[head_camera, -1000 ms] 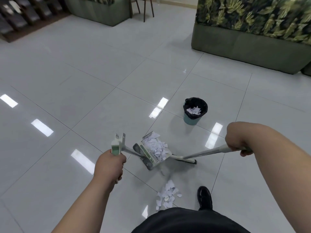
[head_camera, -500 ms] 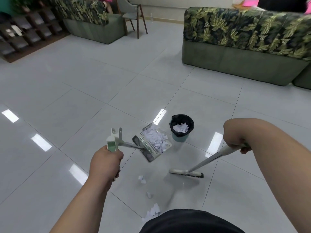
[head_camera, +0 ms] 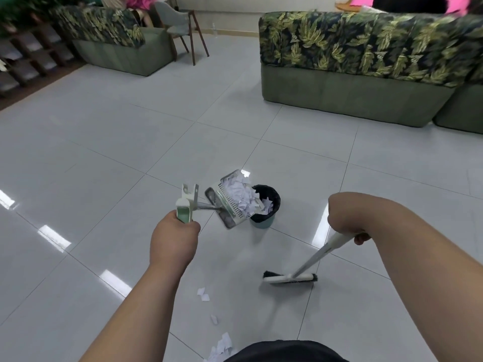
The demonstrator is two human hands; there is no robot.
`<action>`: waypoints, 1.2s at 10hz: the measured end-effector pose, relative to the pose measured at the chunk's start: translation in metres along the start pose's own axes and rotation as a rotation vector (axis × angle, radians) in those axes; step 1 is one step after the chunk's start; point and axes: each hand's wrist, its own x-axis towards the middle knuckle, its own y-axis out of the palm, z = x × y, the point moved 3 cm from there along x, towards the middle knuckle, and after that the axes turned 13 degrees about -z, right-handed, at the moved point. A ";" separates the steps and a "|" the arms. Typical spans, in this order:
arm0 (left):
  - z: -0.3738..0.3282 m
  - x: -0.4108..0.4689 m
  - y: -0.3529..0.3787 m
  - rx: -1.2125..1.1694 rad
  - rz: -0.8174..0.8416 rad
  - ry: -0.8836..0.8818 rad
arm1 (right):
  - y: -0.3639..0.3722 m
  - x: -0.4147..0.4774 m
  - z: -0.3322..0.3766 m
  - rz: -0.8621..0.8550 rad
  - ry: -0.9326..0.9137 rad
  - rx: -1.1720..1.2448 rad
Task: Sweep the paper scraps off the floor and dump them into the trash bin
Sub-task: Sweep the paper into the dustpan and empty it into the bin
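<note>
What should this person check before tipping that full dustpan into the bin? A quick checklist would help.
1. Left hand wrapped round the handle of the dustpan: ok.
2. Dustpan lip above the trash bin mouth: cannot tell; they overlap in this view, depth unclear.
3. Room in bin: ok, its black inner wall shows bare.
4. Broom, held by right hand, clear of bin: ok.
5. Floor finished: not ok, paper scraps lie nearby.

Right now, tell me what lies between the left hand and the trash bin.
Head view: the dustpan, heaped with paper scraps; the left hand grips its handle, and its edge overlaps the trash bin.
</note>
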 end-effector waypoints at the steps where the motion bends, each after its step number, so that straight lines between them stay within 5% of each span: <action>1: -0.012 -0.001 0.029 0.128 0.026 0.088 | 0.008 0.009 -0.014 0.004 0.023 0.058; 5: -0.021 -0.027 0.095 0.516 0.171 0.386 | 0.000 0.018 -0.058 0.010 0.133 0.094; 12: 0.002 -0.042 0.124 0.764 0.372 0.709 | 0.012 0.023 -0.073 0.093 0.197 0.210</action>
